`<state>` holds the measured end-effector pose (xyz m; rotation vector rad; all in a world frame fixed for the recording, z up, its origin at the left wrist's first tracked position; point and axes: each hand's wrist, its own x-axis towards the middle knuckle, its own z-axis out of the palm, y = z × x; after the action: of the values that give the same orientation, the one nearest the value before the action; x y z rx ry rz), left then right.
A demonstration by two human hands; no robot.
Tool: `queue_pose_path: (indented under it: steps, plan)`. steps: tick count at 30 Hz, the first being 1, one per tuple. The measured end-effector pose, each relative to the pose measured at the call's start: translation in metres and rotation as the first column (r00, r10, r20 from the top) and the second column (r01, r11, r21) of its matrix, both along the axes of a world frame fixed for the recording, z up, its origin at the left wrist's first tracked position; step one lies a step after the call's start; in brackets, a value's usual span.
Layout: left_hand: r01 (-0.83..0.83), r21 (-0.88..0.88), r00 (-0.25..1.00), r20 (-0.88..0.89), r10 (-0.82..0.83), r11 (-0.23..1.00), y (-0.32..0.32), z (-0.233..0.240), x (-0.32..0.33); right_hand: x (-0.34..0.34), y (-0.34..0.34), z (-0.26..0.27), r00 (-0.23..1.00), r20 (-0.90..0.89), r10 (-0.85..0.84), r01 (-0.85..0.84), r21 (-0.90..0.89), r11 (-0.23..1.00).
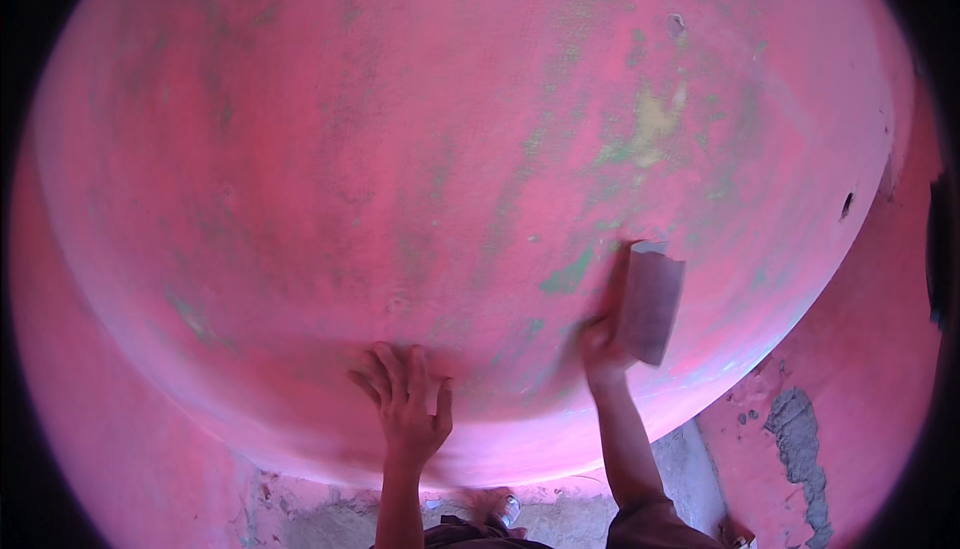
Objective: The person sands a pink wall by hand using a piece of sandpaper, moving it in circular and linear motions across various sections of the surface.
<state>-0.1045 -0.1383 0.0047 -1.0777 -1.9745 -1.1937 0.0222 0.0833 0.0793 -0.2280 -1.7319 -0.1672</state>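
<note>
A pink painted wall with green and yellowish patches fills most of the view. My left hand rests on its lower part, palm towards it and fingers spread, holding nothing. Further right, my right hand grips a curved greyish sheet, which looks like sandpaper, against or close to the pink surface. The sheet hides most of the fingers and is slightly blurred. A green patch lies just left of the sheet.
A small dark hole marks the wall at the right. Beyond its curved lower edge, bare grey plaster shows through pink paint at the lower right. Rough grey floor and a shoe appear at the bottom.
</note>
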Motion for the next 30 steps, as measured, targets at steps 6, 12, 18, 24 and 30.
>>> queue_pose_path:
  steps: [6, 12, 18, 24, 30]
  plan:
    - [0.035, 0.027, 0.998, 0.047, -0.037, 0.999, -0.011, 0.005, -0.001, -0.005, -0.015, -0.003, 0.705, 0.541, -0.459, 0.054, 0.604, 0.795]
    - [0.013, 0.034, 1.000, 0.019, -0.014, 0.999, -0.006, 0.004, 0.000, -0.015, -0.022, 0.028, 0.994, -0.094, 0.056, -0.057, -0.011, 0.998]
    - [-0.005, 0.009, 1.000, 0.031, 0.005, 1.000, -0.017, 0.002, -0.008, -0.009, -0.033, 0.044, 0.909, 0.403, -0.109, -0.103, 0.470, 0.877]
    - [-0.075, -0.017, 0.997, -0.030, 0.074, 0.997, -0.016, 0.015, 0.001, -0.015, -0.034, 0.032, 0.927, 0.366, -0.083, -0.115, 0.488, 0.865]
    - [0.057, 0.515, 0.983, -0.181, 0.043, 0.855, -0.010, 0.040, 0.045, -0.021, -0.054, 0.035, 0.910, 0.405, -0.094, -0.128, 0.489, 0.863]
